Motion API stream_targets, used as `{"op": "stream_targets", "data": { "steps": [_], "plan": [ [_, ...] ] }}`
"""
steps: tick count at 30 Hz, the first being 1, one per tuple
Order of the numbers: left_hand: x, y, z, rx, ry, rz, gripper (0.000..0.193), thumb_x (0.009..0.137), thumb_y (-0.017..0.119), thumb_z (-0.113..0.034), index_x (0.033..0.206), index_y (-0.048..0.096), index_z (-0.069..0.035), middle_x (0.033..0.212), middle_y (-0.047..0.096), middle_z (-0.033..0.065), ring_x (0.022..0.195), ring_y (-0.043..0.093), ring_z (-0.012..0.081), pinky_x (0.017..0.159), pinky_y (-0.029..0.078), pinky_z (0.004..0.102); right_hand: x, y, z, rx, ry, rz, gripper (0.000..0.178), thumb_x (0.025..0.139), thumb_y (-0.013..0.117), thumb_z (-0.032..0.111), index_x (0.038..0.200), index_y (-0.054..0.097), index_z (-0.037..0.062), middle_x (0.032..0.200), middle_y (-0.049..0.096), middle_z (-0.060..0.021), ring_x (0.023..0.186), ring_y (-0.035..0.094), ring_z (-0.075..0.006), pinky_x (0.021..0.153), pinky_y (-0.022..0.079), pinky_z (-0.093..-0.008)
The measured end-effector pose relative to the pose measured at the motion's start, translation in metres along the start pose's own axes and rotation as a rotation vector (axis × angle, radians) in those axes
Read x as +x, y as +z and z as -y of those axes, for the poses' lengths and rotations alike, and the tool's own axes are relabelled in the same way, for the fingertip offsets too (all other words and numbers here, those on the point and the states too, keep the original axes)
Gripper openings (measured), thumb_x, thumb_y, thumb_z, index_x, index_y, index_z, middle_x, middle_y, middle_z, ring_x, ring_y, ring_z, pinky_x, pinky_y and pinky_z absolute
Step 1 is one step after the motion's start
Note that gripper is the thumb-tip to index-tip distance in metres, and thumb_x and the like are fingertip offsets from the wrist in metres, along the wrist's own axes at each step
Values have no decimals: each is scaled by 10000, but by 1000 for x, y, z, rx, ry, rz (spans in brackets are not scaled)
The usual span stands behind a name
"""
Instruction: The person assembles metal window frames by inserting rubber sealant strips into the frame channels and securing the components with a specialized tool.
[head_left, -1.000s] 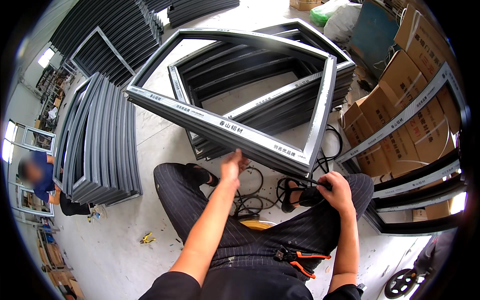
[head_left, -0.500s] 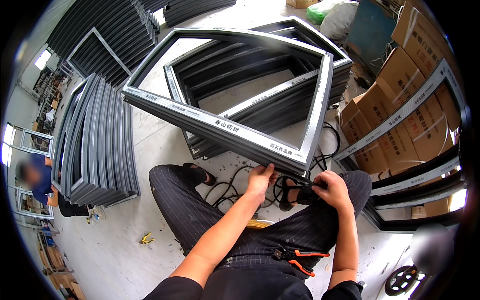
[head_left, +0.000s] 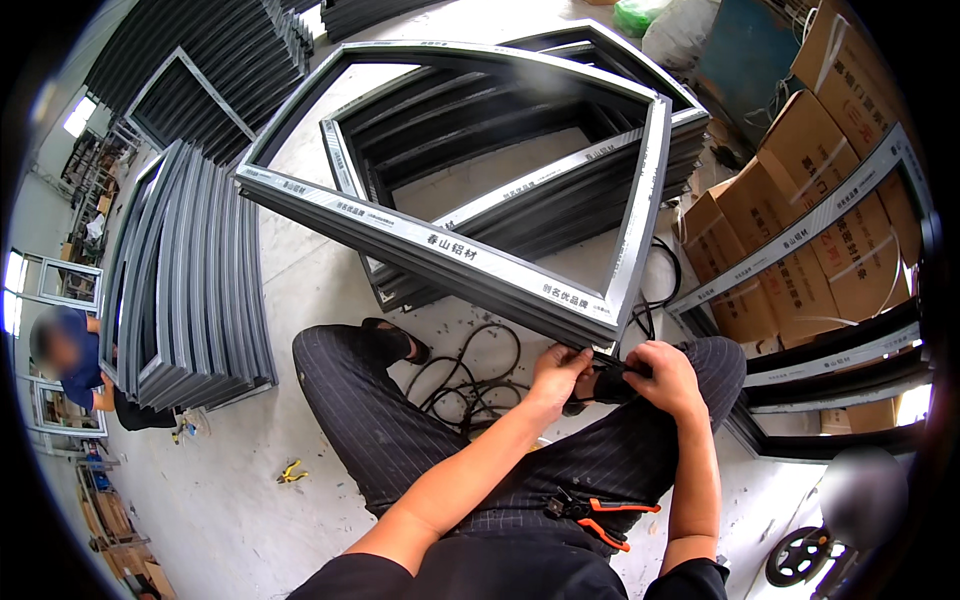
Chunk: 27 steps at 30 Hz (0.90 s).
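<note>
Near the grey frame (head_left: 450,244), long side slanting down rightward, right hand (head_left: 666,378) pinches black strip (head_left: 618,364), left hand (head_left: 560,374) unclear in grip.

Cartons (head_left: 800,175) — brown; wheel (head_left: 797,557) — black

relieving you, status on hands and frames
Left hand at near corner of top frame. Right hand beside it, apparently pinching black strip. Black cord looped on floor, possible snag.

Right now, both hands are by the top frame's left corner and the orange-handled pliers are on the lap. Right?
Not quite: the head view shows the left hand and right hand by the front right corner of the top frame. The orange-handled pliers are on the lap.
</note>
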<state>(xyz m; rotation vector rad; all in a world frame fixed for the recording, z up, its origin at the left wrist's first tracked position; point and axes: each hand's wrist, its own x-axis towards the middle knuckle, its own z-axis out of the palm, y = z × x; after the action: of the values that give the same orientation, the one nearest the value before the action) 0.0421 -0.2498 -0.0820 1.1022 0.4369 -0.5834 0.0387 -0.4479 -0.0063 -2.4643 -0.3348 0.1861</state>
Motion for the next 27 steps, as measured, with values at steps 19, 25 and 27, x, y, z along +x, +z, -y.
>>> {"op": "stream_targets", "data": {
  "steps": [19, 25, 27],
  "plan": [
    [-52, -108, -178, 981, 1123, -968, 295, 961, 534, -205, 1171, 554, 1, 1194, 564, 183, 1132, 543, 325, 989, 419, 412, 127, -54, 59, -331, -417, -516, 257, 789, 690, 212, 970, 650, 35, 953, 631, -119, 945, 581, -341, 952, 414, -428],
    [31, -51, -182, 1219, 1202, -834, 270, 908, 578, -284, 790, 666, -57, 787, 647, 62, 819, 596, 260, 970, 376, 445, 175, -29, 30, -417, -546, -125, 429, 793, 673, 342, 495, 580, 48, 525, 523, -142, 597, 544, -336, 786, 442, -429],
    [27, -52, -180, 1139, 1234, -890, 343, 905, 566, -253, 610, 604, -83, 614, 591, 47, 710, 588, 242, 940, 396, 427, 170, -20, 39, -371, -486, -136, 380, 774, 684, 296, 514, 577, 41, 517, 504, -150, 591, 534, -337, 754, 434, -429]
  ]
}}
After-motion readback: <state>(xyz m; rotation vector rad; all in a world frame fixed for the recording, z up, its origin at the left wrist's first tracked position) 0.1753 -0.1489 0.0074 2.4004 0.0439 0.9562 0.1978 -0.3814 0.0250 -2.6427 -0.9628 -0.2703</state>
